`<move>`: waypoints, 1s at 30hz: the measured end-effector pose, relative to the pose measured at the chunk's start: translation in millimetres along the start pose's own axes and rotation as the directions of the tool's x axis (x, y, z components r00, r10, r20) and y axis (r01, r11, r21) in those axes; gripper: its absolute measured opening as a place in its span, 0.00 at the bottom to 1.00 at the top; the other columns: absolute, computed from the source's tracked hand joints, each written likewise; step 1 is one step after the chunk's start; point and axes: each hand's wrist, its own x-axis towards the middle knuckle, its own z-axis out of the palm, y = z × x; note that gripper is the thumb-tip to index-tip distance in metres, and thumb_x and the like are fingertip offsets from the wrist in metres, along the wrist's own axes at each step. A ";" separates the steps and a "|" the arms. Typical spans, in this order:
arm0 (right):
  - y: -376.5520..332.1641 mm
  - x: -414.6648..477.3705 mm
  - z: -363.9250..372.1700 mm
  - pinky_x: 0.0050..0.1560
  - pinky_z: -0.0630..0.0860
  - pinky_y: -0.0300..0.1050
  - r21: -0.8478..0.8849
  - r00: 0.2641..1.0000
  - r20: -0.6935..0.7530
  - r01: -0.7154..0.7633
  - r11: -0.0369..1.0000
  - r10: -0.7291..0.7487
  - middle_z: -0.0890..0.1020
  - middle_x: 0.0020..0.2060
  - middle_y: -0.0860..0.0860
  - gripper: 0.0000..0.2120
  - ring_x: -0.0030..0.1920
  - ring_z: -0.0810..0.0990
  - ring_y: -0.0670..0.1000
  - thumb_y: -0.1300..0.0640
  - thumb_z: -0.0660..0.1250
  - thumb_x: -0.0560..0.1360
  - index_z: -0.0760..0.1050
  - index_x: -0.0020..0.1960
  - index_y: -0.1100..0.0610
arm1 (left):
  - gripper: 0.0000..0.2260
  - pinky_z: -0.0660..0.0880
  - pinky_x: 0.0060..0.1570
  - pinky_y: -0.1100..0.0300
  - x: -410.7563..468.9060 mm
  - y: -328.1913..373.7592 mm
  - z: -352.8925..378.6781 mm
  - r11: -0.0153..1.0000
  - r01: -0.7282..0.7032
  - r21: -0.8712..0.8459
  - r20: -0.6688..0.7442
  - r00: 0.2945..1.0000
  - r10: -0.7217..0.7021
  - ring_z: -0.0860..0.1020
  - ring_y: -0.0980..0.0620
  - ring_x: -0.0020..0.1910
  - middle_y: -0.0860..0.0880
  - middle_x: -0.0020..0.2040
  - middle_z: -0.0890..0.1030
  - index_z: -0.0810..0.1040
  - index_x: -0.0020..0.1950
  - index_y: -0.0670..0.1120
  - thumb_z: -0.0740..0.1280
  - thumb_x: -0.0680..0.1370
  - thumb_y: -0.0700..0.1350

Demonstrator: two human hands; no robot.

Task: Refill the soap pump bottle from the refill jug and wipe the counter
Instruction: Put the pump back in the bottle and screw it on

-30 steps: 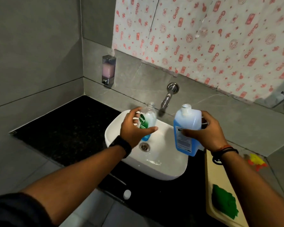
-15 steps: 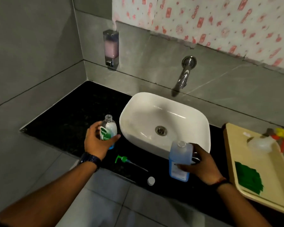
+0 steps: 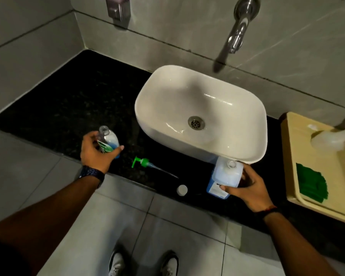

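Both hands have come down from over the sink since a second ago, and bottle and jug are now low at the black bench [image 3: 68, 108], one on each side of the sink.

This bench runs along the grey tiled wall. On it sits the white sink [image 3: 177, 144], under the metal tap [image 3: 237, 34]. To the right lies a beige tray [image 3: 293, 140] with a folded green cloth [image 3: 311, 185] and a spray bottle [image 3: 327, 142] lying on its side.

Just in front of the right front corner of the sink is the refill jug [image 3: 227, 176], upright, its mouth uncovered. The right hand [image 3: 251, 188] grasps it from the side, with the thumb on the label and the fingers curled behind.

Left of the sink, near the front edge of the bench, is the soap bottle [image 3: 108, 140], also without a top, with some blue liquid at the bottom. The left hand [image 3: 96, 154] holds it with the fingers wrapped round the body. If its base touches the bench, I cannot tell.

Between the two hands the green pump [image 3: 142, 162] lies flat on the bench with its tube pointing right. Near the tube end, close to the jug, lies a small white cap [image 3: 182, 190].
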 end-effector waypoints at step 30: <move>-39.9 28.3 176.0 0.49 0.76 0.48 -0.584 0.921 0.140 0.373 0.721 -0.364 0.79 0.47 0.55 0.14 0.48 0.75 0.55 0.52 0.69 0.71 0.77 0.54 0.55 | 0.36 0.75 0.57 0.57 -0.1 -27.0 -1.2 0.995 -0.095 0.014 0.040 0.995 0.094 0.76 0.49 0.57 0.44 0.59 0.75 0.68 0.61 0.46 0.81 0.59 0.48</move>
